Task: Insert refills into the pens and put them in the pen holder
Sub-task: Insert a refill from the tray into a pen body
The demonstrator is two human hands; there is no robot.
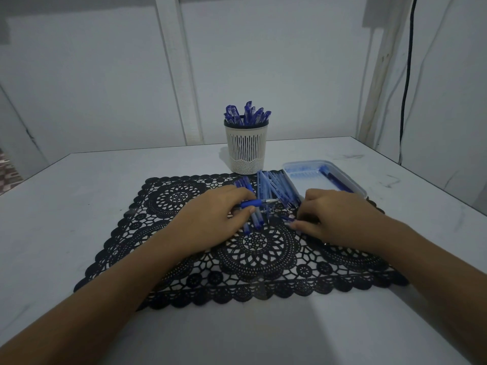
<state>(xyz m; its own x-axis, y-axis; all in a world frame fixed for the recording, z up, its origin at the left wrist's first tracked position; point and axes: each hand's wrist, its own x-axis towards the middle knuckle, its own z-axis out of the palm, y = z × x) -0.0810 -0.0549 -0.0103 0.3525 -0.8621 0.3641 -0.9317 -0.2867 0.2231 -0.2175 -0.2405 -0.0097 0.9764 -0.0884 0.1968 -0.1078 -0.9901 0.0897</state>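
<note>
A person's left hand (210,217) rests palm-down on a black lace mat (184,259). Its fingers are curled round a blue pen (257,202). The pen lies level across the fingertips, and its silver tip sticks out past them, pointing right toward the other hand. Just under these fingers a few loose pens (253,221) lie on the mat, touching one another.

To the right, a thin blue piece (287,218) lies at the fingertips of the right hand (334,217). That hand's fingers are bent down toward the mat. Whether they pinch the piece or only touch it cannot be told.

Behind the hands and between them, a pile of pale blue tubes (279,188) lies fanned on the far edge of the mat. Whether they are refills or empty barrels is unclear.

Further back, on the white table (79,206), stands a slotted cream pen holder (246,146). It is upright, and a cluster of capped pens (247,114) sticks out of its top. To the right, just beside the pile, sits a shallow clear tray (361,189). It holds one dark pen (336,180) along its right side.

Both forearms reach in from the bottom corners and angle inward, with the wrists low over the mat.
</note>
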